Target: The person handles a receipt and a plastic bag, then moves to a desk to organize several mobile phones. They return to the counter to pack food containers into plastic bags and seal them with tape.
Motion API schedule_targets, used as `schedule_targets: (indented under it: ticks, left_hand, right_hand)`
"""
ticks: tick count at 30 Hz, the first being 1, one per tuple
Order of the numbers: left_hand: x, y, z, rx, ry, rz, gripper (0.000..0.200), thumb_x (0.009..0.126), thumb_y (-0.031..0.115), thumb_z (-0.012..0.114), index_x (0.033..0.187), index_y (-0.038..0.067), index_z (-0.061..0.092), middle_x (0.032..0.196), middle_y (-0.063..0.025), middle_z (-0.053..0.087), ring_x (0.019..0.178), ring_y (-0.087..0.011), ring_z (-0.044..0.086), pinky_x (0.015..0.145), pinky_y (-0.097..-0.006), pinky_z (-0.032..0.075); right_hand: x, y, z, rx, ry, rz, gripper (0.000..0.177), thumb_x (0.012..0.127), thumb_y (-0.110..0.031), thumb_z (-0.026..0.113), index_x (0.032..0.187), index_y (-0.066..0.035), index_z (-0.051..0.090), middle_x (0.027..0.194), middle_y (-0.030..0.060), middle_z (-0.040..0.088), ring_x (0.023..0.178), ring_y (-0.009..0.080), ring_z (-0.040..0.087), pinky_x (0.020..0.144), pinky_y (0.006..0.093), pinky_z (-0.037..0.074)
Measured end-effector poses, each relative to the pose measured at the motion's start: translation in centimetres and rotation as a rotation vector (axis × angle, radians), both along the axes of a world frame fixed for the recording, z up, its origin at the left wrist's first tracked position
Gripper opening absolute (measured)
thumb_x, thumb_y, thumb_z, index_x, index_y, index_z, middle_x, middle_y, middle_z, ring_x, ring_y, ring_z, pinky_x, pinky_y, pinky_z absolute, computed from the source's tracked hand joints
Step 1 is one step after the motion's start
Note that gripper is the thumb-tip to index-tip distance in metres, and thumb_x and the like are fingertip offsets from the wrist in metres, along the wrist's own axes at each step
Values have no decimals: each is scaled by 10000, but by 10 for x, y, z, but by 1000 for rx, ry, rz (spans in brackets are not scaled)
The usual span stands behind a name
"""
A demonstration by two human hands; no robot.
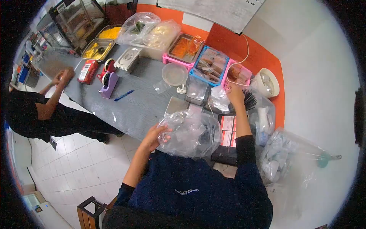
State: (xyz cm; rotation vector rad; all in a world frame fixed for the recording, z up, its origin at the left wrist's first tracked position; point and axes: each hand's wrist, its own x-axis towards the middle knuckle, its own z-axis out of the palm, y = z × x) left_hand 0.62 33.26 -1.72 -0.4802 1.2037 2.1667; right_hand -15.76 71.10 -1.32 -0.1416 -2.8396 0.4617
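Observation:
My left hand [155, 137] is closed on the near left side of a large clear plastic bag [187, 133], which bulges in front of my chest. Loose film appears to lie inside it, though the glare hides the details. Farther forward, my right hand [235, 94] reaches to the front of a pink basket [244, 72] with packaged food in it. Its fingers are bent, and what they grip is hidden. Beside that hand lies a crumpled white plastic bag [220, 100], and black bristle-like sticks [249, 100] stand just to its right.
A blue basket [202, 52] of packets and a food tray [185, 47] line the back. A purple tape dispenser [109, 84], a blue pen [124, 95] and a round lidded tub [175, 74] are on the grey table [143, 110]. A co-worker [42, 107] stands at the left.

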Motion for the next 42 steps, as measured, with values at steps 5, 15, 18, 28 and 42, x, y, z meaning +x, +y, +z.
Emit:
schedule_targets:
  ticks: [5,15,18,28,42]
  left_hand:
    - [-4,10,4,-45,-11,-38,432,854,205,590,1189,13,396,966,-135,603,627,-161,602,494,-252,471]
    - [-5,16,-5,6,-15,-83,427,861,195,580,1195,9,389,962,-124,607,624,-160,603,485,-257,478]
    - [-6,18,-7,26,-13,-84,408,864,197,578,1182,15,399,959,-127,608,627,-162,606,491,-260,484]
    - [-5,20,-23,45,-56,48,333,871,182,561,1139,23,444,943,-112,620,648,-151,597,518,-251,493]
    - [8,-15,-27,-1482,564,-178,686,650,78,703,1231,77,339,1107,-268,380,832,-479,550,733,-503,475]
  right_hand:
    - [-6,24,-5,-96,-63,177,234,645,-93,670,863,-40,608,725,128,628,703,243,630,640,344,484]
    - [-6,52,7,-153,-57,191,318,670,-155,729,880,-2,546,693,95,586,667,176,603,578,306,480]
    - [-5,53,26,-174,-72,149,355,703,-132,706,982,-14,520,701,100,582,671,158,597,518,301,471]
    - [97,-29,80,-1589,-204,830,317,741,-52,671,1025,-38,533,919,61,596,732,172,593,639,313,499]
    - [150,-96,-90,286,-1008,1057,362,824,-210,445,1102,-10,563,1166,234,543,1081,339,536,896,437,418]
